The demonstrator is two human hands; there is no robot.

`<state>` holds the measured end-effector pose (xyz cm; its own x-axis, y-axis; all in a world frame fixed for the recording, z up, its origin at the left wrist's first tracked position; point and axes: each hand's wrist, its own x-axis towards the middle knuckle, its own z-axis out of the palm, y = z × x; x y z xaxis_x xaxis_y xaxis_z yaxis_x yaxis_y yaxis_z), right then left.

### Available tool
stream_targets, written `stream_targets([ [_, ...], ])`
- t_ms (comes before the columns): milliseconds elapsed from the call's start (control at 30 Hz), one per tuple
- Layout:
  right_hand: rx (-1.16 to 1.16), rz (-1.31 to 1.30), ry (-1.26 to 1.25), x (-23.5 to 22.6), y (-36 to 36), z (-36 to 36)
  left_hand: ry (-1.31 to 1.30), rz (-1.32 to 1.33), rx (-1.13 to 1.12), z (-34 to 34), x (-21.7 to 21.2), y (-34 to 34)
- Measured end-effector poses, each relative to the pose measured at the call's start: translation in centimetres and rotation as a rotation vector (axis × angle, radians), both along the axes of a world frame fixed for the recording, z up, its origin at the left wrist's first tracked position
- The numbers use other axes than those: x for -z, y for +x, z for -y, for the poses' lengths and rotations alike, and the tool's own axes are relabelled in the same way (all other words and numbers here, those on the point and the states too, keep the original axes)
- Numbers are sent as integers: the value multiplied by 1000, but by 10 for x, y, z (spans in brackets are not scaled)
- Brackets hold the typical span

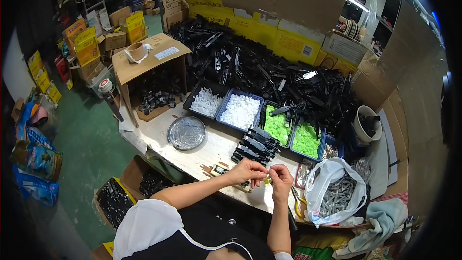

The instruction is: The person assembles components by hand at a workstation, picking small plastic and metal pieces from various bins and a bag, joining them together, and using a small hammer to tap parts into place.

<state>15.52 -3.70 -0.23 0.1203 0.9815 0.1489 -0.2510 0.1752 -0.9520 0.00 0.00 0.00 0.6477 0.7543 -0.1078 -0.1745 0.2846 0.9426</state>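
My left hand [249,170] and my right hand [281,182] meet over the front edge of the worktable [211,151], fingertips pinched close together. A tiny yellow-green piece [267,180] shows between them, below the fingertips; its exact shape is too small to make out. Just beneath my left hand lies a small pale fixture [219,169] with metal parts, partly covered by the hand. Beyond the hands, several long black plastic parts [255,145] are stacked in a row.
Blue bins hold white pieces [239,110] and bright green pieces [306,140]. Behind them rises a heap of black parts [269,77]. A round metal dish [186,133] stands left. At right are a white plastic bag of grey pieces [338,195] and yellow-handled pliers [298,204].
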Motion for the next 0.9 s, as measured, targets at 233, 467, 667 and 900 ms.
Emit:
stream_targets([
  [233,63,-71,3,1,-8,1,-16,19,-22,6,1,-2],
  [467,73,-136,-16,3,-18,0,6,56,-88,10,-1,-4],
  [667,160,-235,-7,4,-24,-4,48,40,-142,14,2,-3],
  [900,152,-247,-11,-1,-32,-3,42,77,-193,15,6,-4],
])
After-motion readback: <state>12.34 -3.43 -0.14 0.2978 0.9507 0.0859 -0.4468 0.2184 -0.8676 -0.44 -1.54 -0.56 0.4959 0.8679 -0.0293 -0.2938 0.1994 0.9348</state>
